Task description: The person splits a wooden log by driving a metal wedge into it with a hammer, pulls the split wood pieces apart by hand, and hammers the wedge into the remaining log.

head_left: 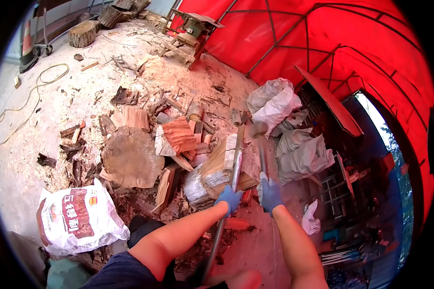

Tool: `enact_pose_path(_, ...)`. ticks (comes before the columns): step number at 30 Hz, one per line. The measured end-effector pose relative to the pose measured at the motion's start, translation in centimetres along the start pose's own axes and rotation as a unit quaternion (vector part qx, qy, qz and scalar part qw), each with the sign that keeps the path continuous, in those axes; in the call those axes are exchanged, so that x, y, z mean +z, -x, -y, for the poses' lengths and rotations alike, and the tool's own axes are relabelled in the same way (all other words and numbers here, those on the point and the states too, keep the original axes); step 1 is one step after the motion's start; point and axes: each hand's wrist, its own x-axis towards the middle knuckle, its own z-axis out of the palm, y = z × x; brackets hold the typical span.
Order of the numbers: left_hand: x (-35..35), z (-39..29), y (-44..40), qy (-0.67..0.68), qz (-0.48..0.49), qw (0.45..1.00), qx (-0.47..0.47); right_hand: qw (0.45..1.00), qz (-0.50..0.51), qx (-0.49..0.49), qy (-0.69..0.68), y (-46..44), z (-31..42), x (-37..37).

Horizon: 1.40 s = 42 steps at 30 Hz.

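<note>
My left hand [230, 200], in a blue glove, is closed around a long metal bar [220, 236]. The bar runs from near my legs up across a large split log [212, 173], its far end by the log's upper right side. Whether that end touches the wood I cannot tell. My right hand [269, 194], also gloved in blue, grips the handle of a hammer [263, 159]. Its blurred head points away from me, right of the bar's far end. An orange-red object [237, 223] lies on the floor below my hands.
Left of the log are a round chopping block [132, 156] and split firewood [176, 137]. A printed white sack [82, 216] lies at lower left. Pale sacks [301, 156] stand on the right, near a dark rack. Sawdust, bark and a yellow cord [37, 89] cover the floor.
</note>
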Motion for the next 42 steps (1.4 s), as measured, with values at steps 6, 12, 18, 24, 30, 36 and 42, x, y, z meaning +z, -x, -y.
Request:
enact_pose_path(6,0.5,1.0,-2.7,0.007,0.028,1.000,0.002,0.989,0.072,0.127,0.032,4.0,2.7,-0.1)
enact_pose_path(12,1.4,2.5,-3.1,0.012,-0.005,0.999,0.040,0.972,-0.073,-0.199,-0.103,7.7,15.4,-6.2)
enact_pose_path(18,0.1,0.2,-0.5,-0.029,0.004,1.000,0.005,0.868,-0.124,-0.398,-0.269,2.2,13.6,-2.3)
enact_pose_path(24,-1.5,-1.3,-2.0,0.041,0.065,0.997,-0.016,0.973,0.031,0.226,-0.027,0.9,-0.7,-0.4)
enact_pose_path(30,0.9,2.1,-2.8,0.019,0.014,0.999,0.028,0.993,-0.052,0.011,-0.102,6.1,9.2,-5.7)
enact_pose_path(36,-0.1,0.3,-0.9,0.067,0.045,0.997,-0.012,0.874,-0.117,-0.403,-0.244,4.7,18.7,-7.5)
enact_pose_path(42,0.1,2.1,-2.5,0.016,0.045,0.999,0.025,0.993,-0.007,0.120,-0.015,-0.3,-2.7,0.9)
